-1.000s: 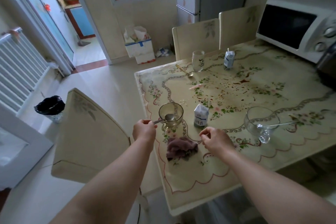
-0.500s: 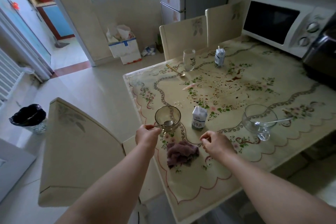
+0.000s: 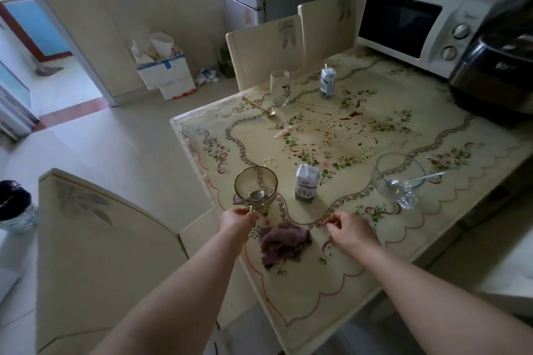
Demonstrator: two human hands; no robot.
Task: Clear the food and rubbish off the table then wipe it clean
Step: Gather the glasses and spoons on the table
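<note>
Now clearing step: left hand (image 3: 236, 220) grips handle of tinted cup (image 3: 256, 186) at near-left table (image 3: 317, 282) edge, spoon (image 3: 256, 195) inside. Right hand (image 3: 347, 229) curled right of purple cloth (image 3: 284, 242); whether it pinches anything, cannot tell. Next: lift cup level, wipe afterwards.

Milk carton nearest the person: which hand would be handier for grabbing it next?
Probably the right hand: it is closer to the near milk carton, and nothing big shows in its curled fingers. The left hand is busy gripping the tinted cup by its handle.
</note>
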